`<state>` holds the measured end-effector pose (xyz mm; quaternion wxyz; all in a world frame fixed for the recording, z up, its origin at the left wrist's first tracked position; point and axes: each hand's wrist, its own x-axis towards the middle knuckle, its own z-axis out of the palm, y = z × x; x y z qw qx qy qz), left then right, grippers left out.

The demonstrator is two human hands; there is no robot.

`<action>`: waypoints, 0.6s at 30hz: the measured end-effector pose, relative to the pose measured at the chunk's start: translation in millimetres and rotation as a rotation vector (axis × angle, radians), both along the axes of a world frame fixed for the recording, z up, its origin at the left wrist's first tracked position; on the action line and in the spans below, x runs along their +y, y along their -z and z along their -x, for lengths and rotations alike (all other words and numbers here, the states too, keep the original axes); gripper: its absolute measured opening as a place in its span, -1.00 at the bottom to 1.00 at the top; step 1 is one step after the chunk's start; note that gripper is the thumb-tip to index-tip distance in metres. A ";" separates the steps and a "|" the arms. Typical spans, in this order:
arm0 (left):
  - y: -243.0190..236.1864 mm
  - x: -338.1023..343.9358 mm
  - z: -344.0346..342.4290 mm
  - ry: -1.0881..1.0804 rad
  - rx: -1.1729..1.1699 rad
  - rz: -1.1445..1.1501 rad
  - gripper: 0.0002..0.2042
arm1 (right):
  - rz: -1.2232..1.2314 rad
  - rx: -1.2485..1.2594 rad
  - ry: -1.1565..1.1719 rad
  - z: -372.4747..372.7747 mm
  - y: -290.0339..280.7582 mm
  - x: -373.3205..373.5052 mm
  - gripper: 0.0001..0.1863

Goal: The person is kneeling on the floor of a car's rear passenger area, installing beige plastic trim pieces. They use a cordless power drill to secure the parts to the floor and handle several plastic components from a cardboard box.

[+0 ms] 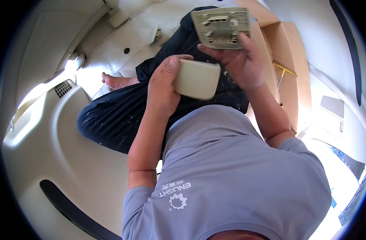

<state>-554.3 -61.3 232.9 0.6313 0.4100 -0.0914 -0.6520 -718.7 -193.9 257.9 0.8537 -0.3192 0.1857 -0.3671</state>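
My left hand (164,82) is closed round the left edge of a smooth cream plastic cover (197,80) with rounded corners, its thumb lying along the top. Farther off and to the right, my right hand (244,64) grips the lower edge of a beige plastic trim panel (222,30). That panel shows a ribbed side with clips and a slotted, vent-like part. Both pieces are held up over my folded legs (123,110), apart from each other.
An open cardboard box (289,48) stands on the right, with a yellow-handled tool (285,69) in it. Cream moulded panels (67,132) curve round both sides. A small beige part (157,33) lies on the light floor (97,46) beyond my bare foot (117,81).
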 end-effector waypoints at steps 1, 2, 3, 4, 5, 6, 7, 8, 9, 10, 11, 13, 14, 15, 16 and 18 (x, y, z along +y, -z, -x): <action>3.5 0.9 -1.6 -0.045 0.075 0.003 -0.59 | 0.018 -0.009 0.007 3.6 -1.1 -3.1 -0.50; 8.5 3.0 -4.4 -0.088 0.144 0.004 -0.62 | 0.032 -0.024 0.015 6.8 -2.0 -5.7 -0.50; 12.1 5.2 -7.5 -0.133 0.213 0.006 -0.65 | 0.046 -0.038 0.024 6.6 -2.0 -6.8 -0.49; 13.5 6.6 -10.0 -0.175 0.259 0.028 -0.65 | 0.043 0.046 0.127 4.7 -2.1 -4.4 -0.49; 16.0 6.1 -9.8 -0.210 0.312 0.052 -0.66 | 0.079 0.170 0.145 9.3 4.9 -5.0 -0.50; 16.9 5.9 -9.5 -0.247 0.364 0.078 -0.67 | 0.117 0.292 0.162 18.2 15.7 -5.7 -0.51; 18.4 6.4 -8.5 -0.275 0.378 0.082 -0.67 | 0.156 0.414 0.179 23.0 27.0 -4.7 -0.52; 20.2 6.0 -7.1 -0.304 0.388 0.086 -0.67 | 0.391 0.692 0.281 20.5 31.7 6.1 -0.59; 20.2 5.0 -5.2 -0.331 0.402 0.093 -0.68 | 0.610 0.759 0.272 16.0 29.9 14.2 -0.61; 17.5 4.1 -3.6 -0.338 0.380 0.099 -0.68 | 0.831 0.822 0.264 9.8 28.0 22.2 -0.62; 14.0 3.8 -0.7 -0.340 0.361 0.104 -0.68 | 1.052 0.886 0.257 4.4 25.6 29.9 -0.63; 10.0 3.5 1.3 -0.351 0.327 0.110 -0.67 | 1.332 0.875 0.249 -6.9 16.2 37.1 -0.66; 9.7 4.5 2.3 -0.361 0.314 0.107 -0.67 | 1.390 0.841 0.218 -9.0 15.2 39.7 -0.68; 10.2 4.6 2.8 -0.370 0.301 0.105 -0.66 | 1.447 0.807 0.187 -10.8 14.6 40.9 -0.70; 12.1 4.0 1.4 -0.378 0.292 0.110 -0.66 | 1.417 0.738 0.166 -12.8 12.9 40.0 -0.79; 19.4 5.4 -1.3 -0.392 0.283 0.112 -0.66 | 1.257 0.820 0.190 -12.4 15.5 44.8 -0.82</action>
